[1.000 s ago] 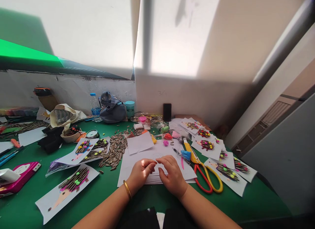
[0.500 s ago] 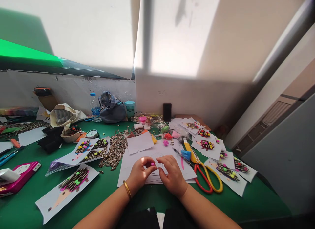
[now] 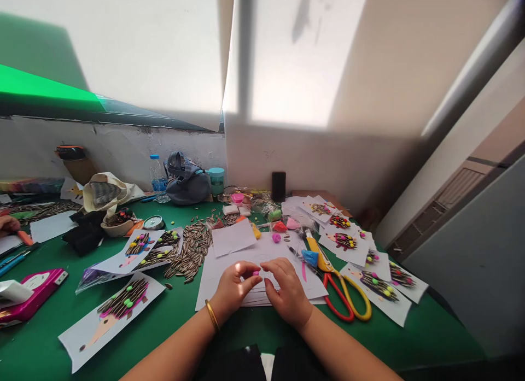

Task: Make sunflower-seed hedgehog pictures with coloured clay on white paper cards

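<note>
A small piece of pink modelling clay (image 3: 256,273) is pinched between the thumb and fingertips of my left hand (image 3: 234,289), which wears a gold bangle. My right hand (image 3: 287,291) hovers close by, its thumb and fingers apart and curved, with nothing seen between them. Both hands are over a stack of white paper (image 3: 209,285) with a faint pencil drawing partly hidden behind my fingers. Beyond them a larger pink clay ball (image 3: 276,238) rests on the sheets. A smaller white card (image 3: 233,239) lies on the stack's upper left.
Large scissors (image 3: 336,277) with red and yellow handles lie right of the paper. Sunflower seeds (image 3: 192,247) are heaped on the left. Hedgehog picture cards (image 3: 117,315) lie on both sides. Another person's hand (image 3: 9,226) is at the far left, near a pink tape dispenser (image 3: 36,296).
The pink clay piece has shifted very slightly in my left fingertips. My hands otherwise stay in place. Another person's hand has come into view at the far left.
</note>
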`<state>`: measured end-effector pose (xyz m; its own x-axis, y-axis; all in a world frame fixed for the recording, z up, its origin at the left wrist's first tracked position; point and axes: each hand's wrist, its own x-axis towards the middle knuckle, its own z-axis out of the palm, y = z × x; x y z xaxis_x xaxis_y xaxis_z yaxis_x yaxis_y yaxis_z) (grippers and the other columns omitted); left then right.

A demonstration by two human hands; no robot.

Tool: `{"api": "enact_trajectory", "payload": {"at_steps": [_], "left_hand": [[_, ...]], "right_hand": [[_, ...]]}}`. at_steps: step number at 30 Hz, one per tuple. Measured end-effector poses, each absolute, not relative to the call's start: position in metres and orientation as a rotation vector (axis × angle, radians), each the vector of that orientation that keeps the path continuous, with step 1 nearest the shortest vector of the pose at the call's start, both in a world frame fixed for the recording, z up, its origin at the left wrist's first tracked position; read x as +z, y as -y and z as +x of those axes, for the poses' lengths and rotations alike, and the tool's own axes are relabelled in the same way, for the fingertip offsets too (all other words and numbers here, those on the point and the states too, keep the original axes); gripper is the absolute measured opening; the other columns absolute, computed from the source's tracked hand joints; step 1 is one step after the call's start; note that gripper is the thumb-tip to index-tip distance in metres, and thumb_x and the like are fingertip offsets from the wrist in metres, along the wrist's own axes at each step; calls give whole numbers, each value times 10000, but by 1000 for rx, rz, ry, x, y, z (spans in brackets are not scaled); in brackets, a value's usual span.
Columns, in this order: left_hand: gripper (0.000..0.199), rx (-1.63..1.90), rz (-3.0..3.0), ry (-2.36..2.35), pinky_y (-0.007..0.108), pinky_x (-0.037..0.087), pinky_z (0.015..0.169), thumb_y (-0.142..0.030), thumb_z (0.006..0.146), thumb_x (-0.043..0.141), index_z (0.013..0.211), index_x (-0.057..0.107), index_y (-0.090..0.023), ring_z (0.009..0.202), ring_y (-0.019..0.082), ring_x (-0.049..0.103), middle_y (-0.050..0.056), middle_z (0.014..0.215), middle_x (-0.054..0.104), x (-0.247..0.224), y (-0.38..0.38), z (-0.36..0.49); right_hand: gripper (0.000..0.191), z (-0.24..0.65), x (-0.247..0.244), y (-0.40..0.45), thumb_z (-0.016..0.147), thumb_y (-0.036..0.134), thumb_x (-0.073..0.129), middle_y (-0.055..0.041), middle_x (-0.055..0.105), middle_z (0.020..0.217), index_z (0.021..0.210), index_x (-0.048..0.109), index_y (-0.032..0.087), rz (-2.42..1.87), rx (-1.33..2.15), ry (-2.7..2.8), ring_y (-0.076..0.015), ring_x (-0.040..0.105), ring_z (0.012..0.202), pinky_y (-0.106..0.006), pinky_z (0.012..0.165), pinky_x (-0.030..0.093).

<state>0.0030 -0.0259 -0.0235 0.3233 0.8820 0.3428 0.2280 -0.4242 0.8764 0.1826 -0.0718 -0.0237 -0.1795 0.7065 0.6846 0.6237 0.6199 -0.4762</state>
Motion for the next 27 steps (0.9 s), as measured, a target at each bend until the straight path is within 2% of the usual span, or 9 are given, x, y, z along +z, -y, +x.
{"api": "enact_trajectory", "payload": {"at_steps": [5, 11, 16, 22, 25, 27], "left_hand": [[200, 1063, 1824, -999, 332, 569, 764, -384, 763, 709, 854, 756, -213, 809, 216, 703, 62, 863, 769, -23, 26, 3], [224, 1061, 1801, -992, 310, 569, 692, -401, 781, 690, 847, 756, -198, 703, 189, 690, 61, 809, 760, -27, 24, 3], [224, 1117, 1831, -980, 332, 562, 778, -383, 776, 702, 911, 757, -212, 835, 213, 701, 66, 896, 763, -25, 23, 3], [264, 1063, 1852, -999, 299, 555, 684, -439, 819, 651, 851, 754, -198, 678, 179, 677, 49, 746, 743, -23, 24, 2], [272, 1077, 1837, -998, 305, 554, 703, -450, 808, 661, 824, 748, -193, 695, 180, 672, 53, 756, 739, -23, 24, 2], [280, 1099, 1787, -984, 315, 555, 720, -454, 795, 674, 875, 741, -194, 712, 182, 672, 55, 788, 736, -24, 24, 3]], "right_hand": [[403, 182, -24, 72, 815, 82, 524, -69, 650, 1034, 1184, 575, 235, -1058, 96, 1872, -234, 576, 974, -436, 878, 494], [402, 183, -23, 72, 811, 79, 522, -67, 652, 1028, 1178, 577, 234, -1066, 92, 1875, -233, 579, 970, -425, 869, 496], [404, 183, -22, 72, 818, 80, 521, -69, 648, 1037, 1187, 576, 235, -1083, 119, 1878, -239, 573, 981, -431, 874, 488], [396, 183, -23, 71, 819, 88, 522, -66, 652, 1019, 1181, 579, 237, -1070, 111, 1867, -236, 580, 964, -428, 861, 496], [384, 183, -24, 71, 824, 94, 523, -66, 652, 1019, 1176, 582, 236, -1068, 110, 1860, -235, 580, 966, -427, 863, 496], [375, 183, -24, 71, 838, 104, 519, -68, 650, 1021, 1183, 580, 238, -1073, 118, 1855, -237, 577, 970, -430, 866, 492]]}}
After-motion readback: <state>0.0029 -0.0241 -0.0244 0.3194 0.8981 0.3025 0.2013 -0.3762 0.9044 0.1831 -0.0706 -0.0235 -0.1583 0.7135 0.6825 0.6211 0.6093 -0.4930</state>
